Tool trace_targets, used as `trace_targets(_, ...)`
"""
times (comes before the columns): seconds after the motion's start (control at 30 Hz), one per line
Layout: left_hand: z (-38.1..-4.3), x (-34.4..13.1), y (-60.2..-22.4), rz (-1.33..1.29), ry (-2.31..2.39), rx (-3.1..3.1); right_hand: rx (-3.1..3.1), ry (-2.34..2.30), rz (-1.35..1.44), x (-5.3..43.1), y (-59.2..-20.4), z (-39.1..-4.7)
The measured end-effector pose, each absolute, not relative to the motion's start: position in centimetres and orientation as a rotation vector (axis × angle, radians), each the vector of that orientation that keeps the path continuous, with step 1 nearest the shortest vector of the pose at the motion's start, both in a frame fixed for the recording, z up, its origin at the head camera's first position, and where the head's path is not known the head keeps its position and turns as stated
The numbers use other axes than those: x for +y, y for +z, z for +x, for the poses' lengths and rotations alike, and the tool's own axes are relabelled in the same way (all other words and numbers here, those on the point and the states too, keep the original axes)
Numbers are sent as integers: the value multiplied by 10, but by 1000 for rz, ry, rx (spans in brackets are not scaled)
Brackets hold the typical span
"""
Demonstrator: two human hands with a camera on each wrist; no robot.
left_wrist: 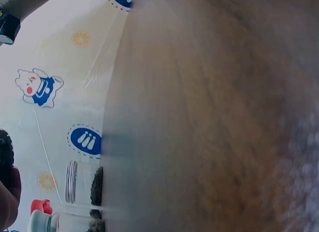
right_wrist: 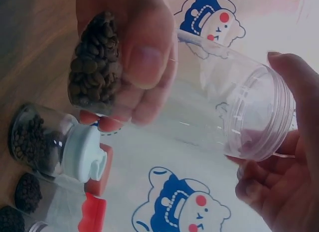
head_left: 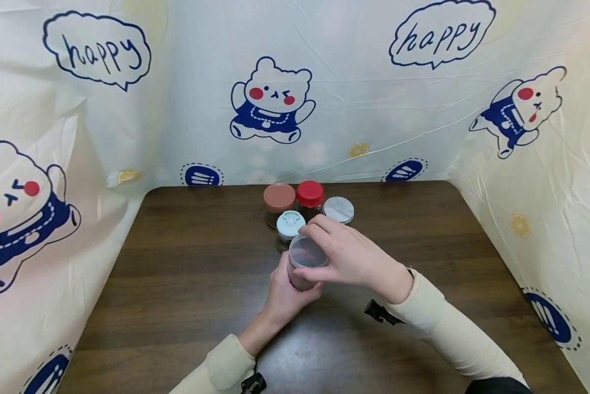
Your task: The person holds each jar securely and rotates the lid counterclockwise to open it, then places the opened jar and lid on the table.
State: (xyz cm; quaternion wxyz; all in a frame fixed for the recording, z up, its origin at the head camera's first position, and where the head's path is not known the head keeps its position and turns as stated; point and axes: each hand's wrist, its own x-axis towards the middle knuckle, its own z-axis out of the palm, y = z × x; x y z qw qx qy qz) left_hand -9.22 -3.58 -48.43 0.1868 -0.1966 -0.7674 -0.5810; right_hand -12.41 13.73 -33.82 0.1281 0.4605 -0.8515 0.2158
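Near the middle of the table, my left hand [head_left: 282, 298] grips a tall clear jar [right_wrist: 194, 110] round its lower part. Dark coffee beans [right_wrist: 94, 67] fill the bottom of this jar; the upper part is see-through. With thumb and fingers curled round the jar's clear lid [head_left: 308, 251], my right hand [head_left: 356, 254] holds on at the top. The jar leans in the head view, overlapping the jar with a pale blue flip lid [head_left: 290, 223] behind it. In the left wrist view only a dark bit of the held jar [left_wrist: 5, 157] and a finger show at the left edge.
Behind the hands stand several bean jars: one with a salmon lid [head_left: 279, 197], one with a red lid [head_left: 310, 192], one with a silver lid [head_left: 339, 209]. The dark wooden table [head_left: 201, 262] ends at a printed curtain [head_left: 349, 109] at the back and sides.
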Motion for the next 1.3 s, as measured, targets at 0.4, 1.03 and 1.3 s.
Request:
trace_targets(0.4, -90, -36, -485, -556, -1664, -2186, -2469, 581, 1356, 136, -341, -124)
trace_targets(1.03, -90, -39, -485, -552, -1680, -2201, -2473, 618, 1417, 136, -344, -126)
trace_targets(1.3, -92, -38, -486, -565, -1644, -2176, -2448, 624, 1350, 134, -345, -124)
